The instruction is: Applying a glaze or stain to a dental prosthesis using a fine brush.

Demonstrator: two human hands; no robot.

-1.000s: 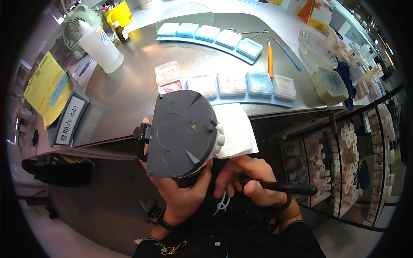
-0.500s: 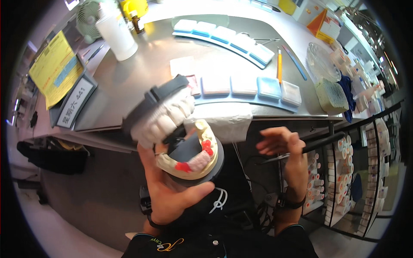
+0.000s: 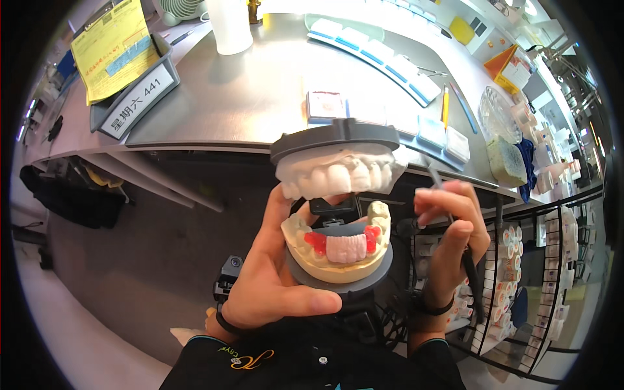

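Two plaster dental casts on a hinged articulator [image 3: 338, 214] are gripped from below by the left hand [image 3: 273, 279], swung open. Just to their right, the right hand [image 3: 448, 240] is closed around a slender instrument [image 3: 455, 227], tip raised beside the upper cast.

Yellow form sheet [image 3: 114, 45] inside the grey tray [image 3: 162, 62], white rectangular label [image 3: 138, 99] on the tray's front wall.
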